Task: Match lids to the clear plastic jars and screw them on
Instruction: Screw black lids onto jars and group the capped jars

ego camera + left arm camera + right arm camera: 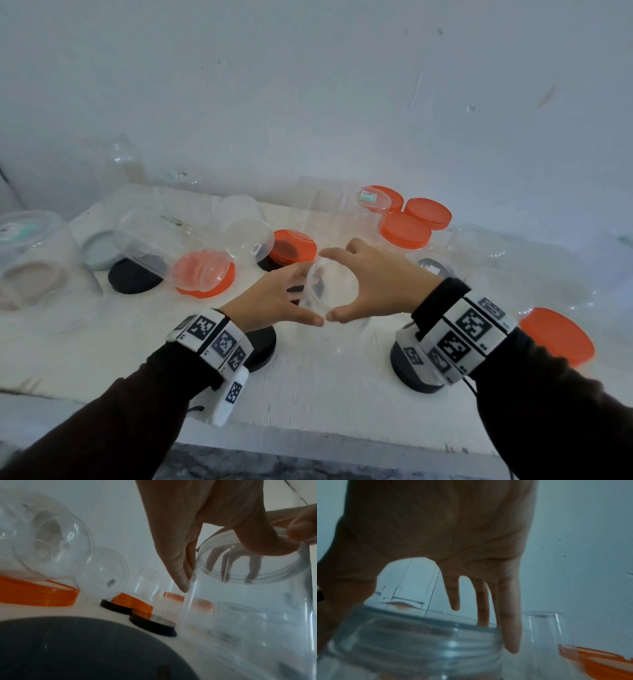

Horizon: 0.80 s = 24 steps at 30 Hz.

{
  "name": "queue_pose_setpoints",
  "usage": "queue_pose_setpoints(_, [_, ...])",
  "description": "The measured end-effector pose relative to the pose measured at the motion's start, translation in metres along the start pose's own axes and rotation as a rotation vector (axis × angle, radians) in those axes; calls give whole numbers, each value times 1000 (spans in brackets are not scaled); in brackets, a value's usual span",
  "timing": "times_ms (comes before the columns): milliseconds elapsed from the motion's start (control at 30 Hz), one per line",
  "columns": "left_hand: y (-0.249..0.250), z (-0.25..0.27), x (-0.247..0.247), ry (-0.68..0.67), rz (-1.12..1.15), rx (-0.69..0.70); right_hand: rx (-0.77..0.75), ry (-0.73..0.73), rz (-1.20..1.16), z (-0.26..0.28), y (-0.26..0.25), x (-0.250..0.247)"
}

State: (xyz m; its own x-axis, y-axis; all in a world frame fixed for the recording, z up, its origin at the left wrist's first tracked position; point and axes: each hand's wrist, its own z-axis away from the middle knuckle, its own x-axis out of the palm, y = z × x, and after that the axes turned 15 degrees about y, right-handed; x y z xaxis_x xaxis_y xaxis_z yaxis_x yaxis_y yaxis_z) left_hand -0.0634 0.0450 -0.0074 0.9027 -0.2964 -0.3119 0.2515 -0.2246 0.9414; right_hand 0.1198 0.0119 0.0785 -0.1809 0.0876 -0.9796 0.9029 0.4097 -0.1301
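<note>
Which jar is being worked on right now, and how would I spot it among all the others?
Look at the white table, near its front middle. The clear jar stands upright between both hands, left hand and right hand cupping its open, lidless mouth.

1. a plain, bare room set up for a sorting job; whether home or workroom cannot be told.
2. a scuffed white wall (pixel 342 85) stands right behind a white table (pixel 308 394).
3. clear plastic jars (pixel 246 229) and loose orange lids (pixel 556 337) and black lids (pixel 133 277) crowd the tabletop.
4. a white panelled door (pixel 409 588) shows in the right wrist view.
</note>
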Motion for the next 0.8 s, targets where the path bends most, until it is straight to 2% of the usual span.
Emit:
queue_pose_setpoints(67, [6,-2,-7,9,17,20,-3,41,-26,1,5,-8])
queue_pose_setpoints(133, [14,-7,-19,82,40,66,-5,110,-41,0,11,-22])
queue_pose_setpoints(200, [21,-17,-32,291,94,116,16,196,-97,-4,21,-38])
queue_pose_setpoints(300, [22,-36,-50,728,-9,190,49,333,-216,-13,40,-59])
queue_pose_setpoints(333, [20,-44,-54,820,-64,188,59,379,-251,-17,47,-65])
queue_pose_setpoints(400, [14,-61,-57,900,-210,181,70,471,-300,-28,59,-73])
queue_pose_setpoints(500, [-1,-88,-59,862,-531,239,69,592,-332,-49,82,-85])
queue_pose_setpoints(567, [-10,-97,-59,786,-659,213,81,646,-342,-64,97,-91])
queue_pose_setpoints(667, [-17,-108,-58,661,-846,81,101,680,-328,-91,121,-99])
queue_pose_setpoints(800, [-23,-113,-59,539,-931,-138,126,648,-327,-127,150,-100])
